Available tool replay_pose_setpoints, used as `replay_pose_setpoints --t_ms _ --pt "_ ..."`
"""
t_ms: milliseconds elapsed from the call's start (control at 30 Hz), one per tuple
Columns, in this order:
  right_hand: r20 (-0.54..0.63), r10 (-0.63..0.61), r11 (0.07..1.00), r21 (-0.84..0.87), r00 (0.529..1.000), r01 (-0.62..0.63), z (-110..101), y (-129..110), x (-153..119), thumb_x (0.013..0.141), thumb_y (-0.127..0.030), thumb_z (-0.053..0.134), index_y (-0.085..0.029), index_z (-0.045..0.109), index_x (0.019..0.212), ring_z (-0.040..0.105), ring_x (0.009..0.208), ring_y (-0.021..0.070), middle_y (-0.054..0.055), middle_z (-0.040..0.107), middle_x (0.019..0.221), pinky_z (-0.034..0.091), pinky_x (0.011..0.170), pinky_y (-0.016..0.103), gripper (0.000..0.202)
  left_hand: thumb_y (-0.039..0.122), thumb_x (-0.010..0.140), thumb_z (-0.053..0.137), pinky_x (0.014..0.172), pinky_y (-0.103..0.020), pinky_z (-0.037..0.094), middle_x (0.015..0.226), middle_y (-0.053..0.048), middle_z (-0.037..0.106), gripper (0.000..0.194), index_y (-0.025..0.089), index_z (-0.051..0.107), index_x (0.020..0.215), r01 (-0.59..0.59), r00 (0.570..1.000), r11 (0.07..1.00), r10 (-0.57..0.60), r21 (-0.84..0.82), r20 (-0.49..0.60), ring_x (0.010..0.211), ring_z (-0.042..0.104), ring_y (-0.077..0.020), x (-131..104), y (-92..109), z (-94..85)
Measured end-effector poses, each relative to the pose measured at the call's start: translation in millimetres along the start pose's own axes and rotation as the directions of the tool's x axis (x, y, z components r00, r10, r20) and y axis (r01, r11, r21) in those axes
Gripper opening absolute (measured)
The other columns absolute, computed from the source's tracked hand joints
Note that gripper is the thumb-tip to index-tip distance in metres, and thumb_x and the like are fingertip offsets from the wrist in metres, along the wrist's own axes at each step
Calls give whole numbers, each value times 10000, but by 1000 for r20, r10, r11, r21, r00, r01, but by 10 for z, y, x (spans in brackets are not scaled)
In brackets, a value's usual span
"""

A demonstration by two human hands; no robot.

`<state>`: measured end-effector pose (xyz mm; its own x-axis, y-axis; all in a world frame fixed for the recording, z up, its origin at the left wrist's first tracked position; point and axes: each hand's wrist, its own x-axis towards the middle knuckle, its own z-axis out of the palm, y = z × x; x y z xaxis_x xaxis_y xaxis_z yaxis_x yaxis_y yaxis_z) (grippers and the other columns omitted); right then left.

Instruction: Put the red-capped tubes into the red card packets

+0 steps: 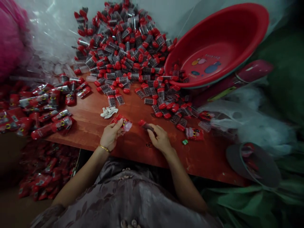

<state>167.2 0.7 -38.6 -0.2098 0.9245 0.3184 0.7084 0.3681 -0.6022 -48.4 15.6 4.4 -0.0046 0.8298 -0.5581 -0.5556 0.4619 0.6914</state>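
Observation:
Over the front of the table, my left hand pinches a small red printed packet with a clear end. My right hand grips a small clear bottle with a red cap, its dark contents blurred; the capped end points toward the packet, with a gap between them. A crumpled white piece, perhaps a glove or cloth, lies just behind my left hand. Farther back rises a big heap of similar clear red-capped bottles.
Filled red packets pile up at the left, with more below the table edge. A large red basin leans at the back right. A single packet, a tiny green piece and a grey bin are on the right.

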Motion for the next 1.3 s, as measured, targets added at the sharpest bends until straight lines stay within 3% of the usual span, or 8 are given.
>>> replay_pose_setpoints --t_ms 100,200,567,733,800,933,1100,1300 --pt "19 137 928 348 990 -135 -60 -206 -153 869 -313 444 -191 616 951 576 603 146 20 651 739 463 577 264 226 387 431 858 550 -206 481 588 -3 654 411 116 649 659 -4 1000 1000 4 26 -13 498 571 -80 -27 4 13" --pt "91 226 823 515 970 -240 -121 -389 -206 828 -329 475 -191 634 858 494 486 112 -18 580 607 398 475 228 212 387 371 870 548 -203 476 625 -14 674 454 114 674 676 -26 999 998 27 55 -24 532 587 -91 -66 -18 45" --pt "357 400 601 592 844 -536 -37 -556 -70 749 -379 499 -170 617 777 467 420 95 -37 521 515 326 388 194 241 422 523 809 639 -218 467 676 -9 694 365 126 725 720 -232 970 950 210 209 125 598 574 -91 -143 -100 25" --pt "80 294 800 525 952 -291 51 -590 -105 792 -306 501 -173 629 831 541 577 108 -4 604 658 431 548 218 188 426 523 805 635 -241 489 690 -10 693 362 138 723 726 -223 972 962 207 158 113 604 589 -106 -121 -123 47" --pt "48 249 835 496 967 -239 82 -596 -124 819 -289 485 -175 627 862 540 584 106 -4 606 675 434 560 218 187 387 490 829 646 -239 491 706 -15 698 369 136 721 738 -212 974 969 200 129 103 619 595 -106 -117 -139 63" --pt "35 221 868 449 975 -213 121 -601 -157 870 -290 440 -183 615 921 548 557 105 -13 603 658 442 548 215 212 330 434 858 549 -203 452 599 3 658 376 115 692 693 -133 987 984 122 117 102 514 536 -71 -105 -174 71" --pt "-91 174 944 298 981 -140 179 -633 -206 858 -270 476 -198 600 1006 643 775 160 52 682 887 501 722 267 206 298 405 870 525 -197 430 568 14 636 380 111 660 661 -79 995 995 74 64 69 486 520 -60 -98 -192 76" --pt "-35 329 858 429 944 -283 280 -671 -232 906 -331 413 -209 568 1026 633 662 154 24 648 723 498 604 260 231 291 401 871 588 -216 465 594 19 637 398 124 644 683 -78 996 996 76 37 51 555 567 -86 -144 -259 153"
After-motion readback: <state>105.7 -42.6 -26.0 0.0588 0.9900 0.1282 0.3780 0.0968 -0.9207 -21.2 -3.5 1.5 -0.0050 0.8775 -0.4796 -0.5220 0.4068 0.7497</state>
